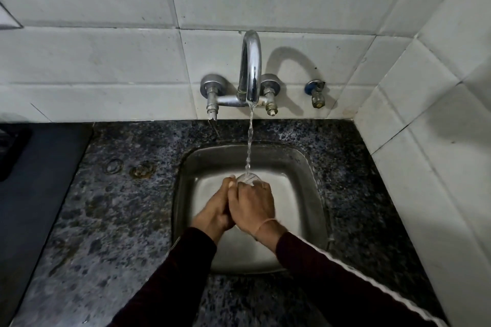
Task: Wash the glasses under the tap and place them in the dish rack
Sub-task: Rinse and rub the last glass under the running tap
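Catching the tap's stream, a clear glass point(248, 178) over the steel sink point(305, 167), below the tap point(250, 69). Gripped by right hand point(252, 203), fingers curled round it; left hand point(216, 207) pressed alongside, fingertips touching the glass. Around the sink, speckled granite counter point(119, 207).

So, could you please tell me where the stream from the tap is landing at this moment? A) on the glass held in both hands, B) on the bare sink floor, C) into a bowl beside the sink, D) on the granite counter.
A: the water stream runs from the tap straight down onto the glass, which the left hand and right hand hold over the sink.
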